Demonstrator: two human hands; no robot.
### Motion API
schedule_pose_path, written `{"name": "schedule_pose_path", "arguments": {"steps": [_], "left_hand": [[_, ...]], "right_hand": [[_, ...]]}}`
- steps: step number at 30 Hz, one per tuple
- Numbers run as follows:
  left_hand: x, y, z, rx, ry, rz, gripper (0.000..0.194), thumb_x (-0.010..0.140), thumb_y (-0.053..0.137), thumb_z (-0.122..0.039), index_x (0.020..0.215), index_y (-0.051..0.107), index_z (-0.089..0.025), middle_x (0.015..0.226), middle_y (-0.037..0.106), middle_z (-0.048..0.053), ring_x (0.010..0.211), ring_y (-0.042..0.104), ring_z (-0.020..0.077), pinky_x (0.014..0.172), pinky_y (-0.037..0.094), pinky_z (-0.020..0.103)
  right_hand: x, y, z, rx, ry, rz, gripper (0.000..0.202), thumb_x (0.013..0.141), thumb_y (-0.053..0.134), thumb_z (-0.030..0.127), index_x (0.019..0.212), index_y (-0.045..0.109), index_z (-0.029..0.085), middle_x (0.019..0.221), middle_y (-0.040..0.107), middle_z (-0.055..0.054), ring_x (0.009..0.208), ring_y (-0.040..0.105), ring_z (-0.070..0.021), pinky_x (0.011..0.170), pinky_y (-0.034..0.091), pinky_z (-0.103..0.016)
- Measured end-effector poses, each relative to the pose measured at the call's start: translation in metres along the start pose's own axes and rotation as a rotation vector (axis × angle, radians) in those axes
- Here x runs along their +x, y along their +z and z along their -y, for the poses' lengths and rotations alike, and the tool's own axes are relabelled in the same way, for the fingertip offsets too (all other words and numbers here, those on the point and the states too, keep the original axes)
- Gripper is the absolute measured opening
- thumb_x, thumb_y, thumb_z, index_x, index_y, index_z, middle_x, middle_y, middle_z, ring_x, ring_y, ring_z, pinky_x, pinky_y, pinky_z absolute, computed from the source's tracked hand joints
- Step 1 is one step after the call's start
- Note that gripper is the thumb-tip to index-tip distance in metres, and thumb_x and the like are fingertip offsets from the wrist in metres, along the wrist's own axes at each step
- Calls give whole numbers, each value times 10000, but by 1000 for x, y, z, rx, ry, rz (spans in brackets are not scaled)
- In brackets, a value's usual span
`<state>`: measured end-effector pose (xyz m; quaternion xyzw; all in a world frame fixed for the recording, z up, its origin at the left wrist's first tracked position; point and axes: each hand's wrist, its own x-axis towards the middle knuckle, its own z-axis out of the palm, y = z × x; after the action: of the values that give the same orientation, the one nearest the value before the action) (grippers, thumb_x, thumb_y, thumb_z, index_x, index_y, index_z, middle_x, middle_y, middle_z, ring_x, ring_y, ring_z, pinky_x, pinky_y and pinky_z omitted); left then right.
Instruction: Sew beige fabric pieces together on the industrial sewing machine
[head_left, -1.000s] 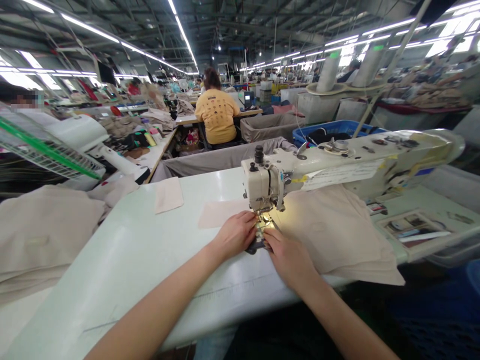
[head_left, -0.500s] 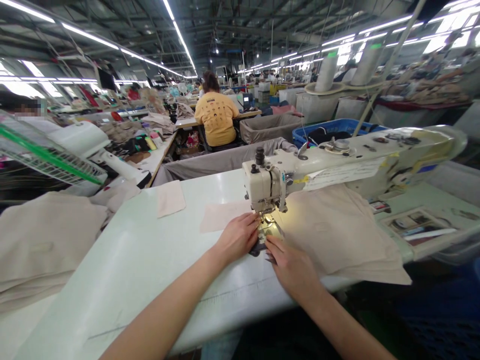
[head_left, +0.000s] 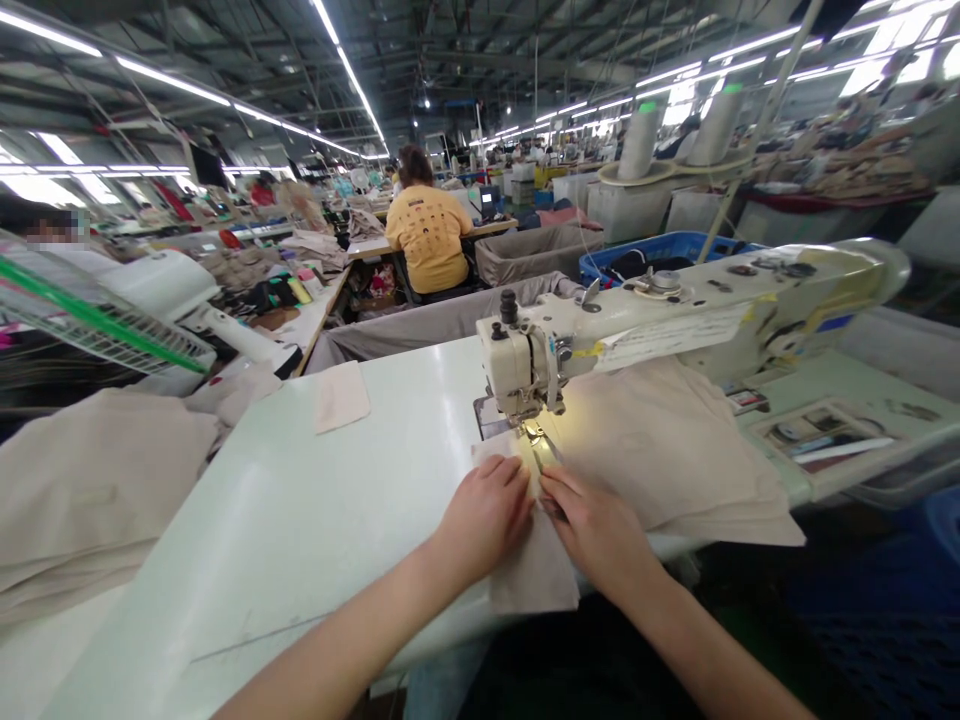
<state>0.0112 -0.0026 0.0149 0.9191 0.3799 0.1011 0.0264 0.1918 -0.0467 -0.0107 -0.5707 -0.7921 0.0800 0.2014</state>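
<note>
A beige fabric piece (head_left: 534, 575) lies lengthwise under the needle area of the sewing machine (head_left: 517, 370), its near end hanging at the table's front edge. My left hand (head_left: 487, 505) is closed on its left side, fingers bent just before the presser foot (head_left: 534, 432). On the right side of the cloth, my right hand (head_left: 592, 510) pinches its edge, thumb and fingers together. Something small and dark shows beneath the right fingers, too hidden to name. The machine's lamp lights the cloth between both hands.
Another small beige piece (head_left: 342, 397) lies on the pale table (head_left: 360, 500). Stacked beige panels (head_left: 660, 450) sit right of the needle, more fabric (head_left: 97, 480) at far left. A fan (head_left: 165, 290) stands left; a person in yellow (head_left: 429, 230) sits ahead.
The beige piece that lay left of the needle has been turned and drawn towards me, under both hands. My left hand has come nearer, and the view has shifted slightly.
</note>
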Motion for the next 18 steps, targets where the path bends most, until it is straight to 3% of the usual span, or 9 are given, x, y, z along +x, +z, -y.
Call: {"name": "schedule_pose_path", "arguments": {"steps": [4,10,18], "left_hand": [[-6,1,-3,-29,17,-22,184,918,551,-158,1086,625,-155,1140,667,127,1089,617,283,948,566,451],[-11,3,1,-71,84,-83,214,946,507,-164,1117,635,-147,1211,665,134,1136,620,272,987,565,432],[-8,7,10,-12,101,-74,247,934,502,-162,1147,626,-145,1257,654,150,1155,626,284,971,581,442]], "right_hand": [[-8,2,-3,-3,-29,20,244,957,532,164,1123,705,205,1275,701,-72,924,733,-197,762,559,-285],[-15,7,-5,-8,-61,11,384,855,535,38,1163,704,193,1310,690,-77,942,737,-195,807,567,-283],[-8,1,-3,-21,-70,68,371,899,502,61,1168,710,208,1299,696,-78,920,740,-184,809,567,-271]]}}
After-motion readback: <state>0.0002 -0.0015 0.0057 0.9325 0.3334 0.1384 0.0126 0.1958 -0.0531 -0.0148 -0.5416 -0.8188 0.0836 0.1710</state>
